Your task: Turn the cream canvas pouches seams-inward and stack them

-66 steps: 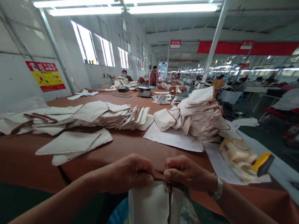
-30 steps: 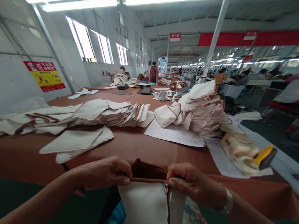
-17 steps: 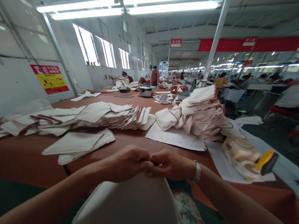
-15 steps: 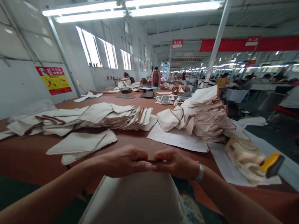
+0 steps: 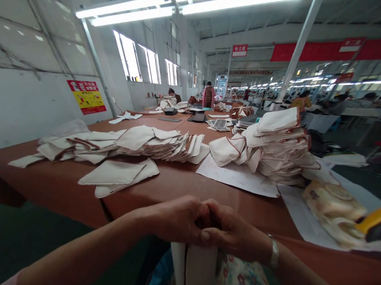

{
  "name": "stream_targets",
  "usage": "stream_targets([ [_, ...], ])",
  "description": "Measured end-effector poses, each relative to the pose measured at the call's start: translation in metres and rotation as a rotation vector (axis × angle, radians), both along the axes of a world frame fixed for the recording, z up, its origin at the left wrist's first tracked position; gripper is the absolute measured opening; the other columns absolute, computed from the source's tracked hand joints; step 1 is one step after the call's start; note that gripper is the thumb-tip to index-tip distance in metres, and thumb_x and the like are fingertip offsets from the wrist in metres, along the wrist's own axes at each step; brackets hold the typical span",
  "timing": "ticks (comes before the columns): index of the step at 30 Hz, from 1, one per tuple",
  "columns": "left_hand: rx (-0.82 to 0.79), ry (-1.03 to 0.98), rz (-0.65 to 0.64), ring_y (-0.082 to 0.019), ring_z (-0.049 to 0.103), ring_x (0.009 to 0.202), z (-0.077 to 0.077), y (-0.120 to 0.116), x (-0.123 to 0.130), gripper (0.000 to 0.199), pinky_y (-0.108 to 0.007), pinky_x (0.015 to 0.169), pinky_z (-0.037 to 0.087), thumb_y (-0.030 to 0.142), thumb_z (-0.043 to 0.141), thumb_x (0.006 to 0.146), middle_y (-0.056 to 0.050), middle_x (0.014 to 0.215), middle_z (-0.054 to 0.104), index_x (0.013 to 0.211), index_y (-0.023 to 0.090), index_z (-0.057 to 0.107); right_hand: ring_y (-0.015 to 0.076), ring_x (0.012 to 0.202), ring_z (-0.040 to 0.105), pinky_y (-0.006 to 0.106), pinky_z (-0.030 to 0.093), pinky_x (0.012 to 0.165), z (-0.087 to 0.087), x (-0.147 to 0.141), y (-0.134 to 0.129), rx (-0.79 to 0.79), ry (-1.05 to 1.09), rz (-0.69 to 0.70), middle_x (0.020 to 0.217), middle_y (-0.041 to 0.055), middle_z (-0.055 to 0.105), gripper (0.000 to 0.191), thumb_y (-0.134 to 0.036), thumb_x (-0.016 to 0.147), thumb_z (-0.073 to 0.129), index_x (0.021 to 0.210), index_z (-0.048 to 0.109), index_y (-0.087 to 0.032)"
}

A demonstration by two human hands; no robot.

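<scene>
A cream fabric piece [image 5: 199,270] with a brown edge hangs below my hands, over my lap, seen nearly edge-on. My left hand [image 5: 182,218] is closed on its upper end. Against it, my right hand [image 5: 232,232] is closed on the same end, its thumb across the top; the gripped part is mostly hidden by the fingers. Two similar flat pieces [image 5: 112,173] lie on the brown table [image 5: 162,183] to the left. Behind them spreads a long row of cream pieces [image 5: 139,140]. A taller stack [image 5: 276,138] stands to the right.
White paper [image 5: 236,177] lies under the right stack. A stained plastic-like bundle [image 5: 330,205] and a yellow and black tool [image 5: 374,222] are at the right edge. Farther back are dark trays [image 5: 197,117] and a standing person [image 5: 208,96].
The fabric piece has turned from facing me broadly to nearly edge-on. My hands have come together and moved lower. The view has shifted, so the table's contents appear farther right.
</scene>
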State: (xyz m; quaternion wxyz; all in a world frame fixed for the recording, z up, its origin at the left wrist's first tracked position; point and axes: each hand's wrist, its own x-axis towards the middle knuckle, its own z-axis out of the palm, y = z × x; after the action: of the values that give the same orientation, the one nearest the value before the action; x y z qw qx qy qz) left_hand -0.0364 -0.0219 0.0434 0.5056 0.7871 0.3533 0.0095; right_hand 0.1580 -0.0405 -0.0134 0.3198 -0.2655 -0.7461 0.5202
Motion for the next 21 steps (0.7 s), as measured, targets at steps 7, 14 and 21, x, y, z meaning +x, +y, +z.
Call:
stream_targets([
  [7, -0.390, -0.146, 0.156, -0.011, 0.048, 0.066, -0.039, 0.006, -0.032, 0.054, -0.019, 0.058, 0.036, 0.044, 0.088, 0.057, 0.000, 0.079, 0.059, 0.092, 0.013, 0.061, 0.0083, 0.066, 0.039, 0.021, 0.031, 0.056, -0.030, 0.012, -0.012, -0.162, -0.020, -0.079, 0.076, -0.0030, 0.048, 0.032, -0.041, 0.082, 0.069, 0.092, 0.055, -0.014],
  [14, -0.438, -0.372, 0.146, -0.011, 0.048, 0.071, -0.032, -0.001, -0.014, 0.039, -0.021, 0.063, 0.036, 0.037, 0.082, 0.070, -0.003, 0.082, 0.061, 0.089, 0.009, 0.063, 0.0083, 0.069, 0.039, 0.020, 0.033, 0.060, -0.012, 0.028, -0.012, -0.033, -0.072, -0.115, 0.076, -0.0031, 0.048, 0.019, -0.033, 0.092, 0.055, 0.085, 0.054, -0.015],
  [21, -0.412, -0.362, 0.102, -0.011, 0.045, 0.071, -0.023, 0.002, -0.004, 0.033, -0.021, 0.064, 0.033, 0.037, 0.075, 0.078, -0.004, 0.081, 0.060, 0.090, 0.007, 0.068, 0.0097, 0.072, 0.044, 0.022, 0.037, 0.065, -0.007, 0.028, -0.017, 0.033, -0.038, -0.139, 0.083, -0.0011, 0.052, 0.021, -0.037, 0.093, 0.054, 0.095, 0.055, -0.016],
])
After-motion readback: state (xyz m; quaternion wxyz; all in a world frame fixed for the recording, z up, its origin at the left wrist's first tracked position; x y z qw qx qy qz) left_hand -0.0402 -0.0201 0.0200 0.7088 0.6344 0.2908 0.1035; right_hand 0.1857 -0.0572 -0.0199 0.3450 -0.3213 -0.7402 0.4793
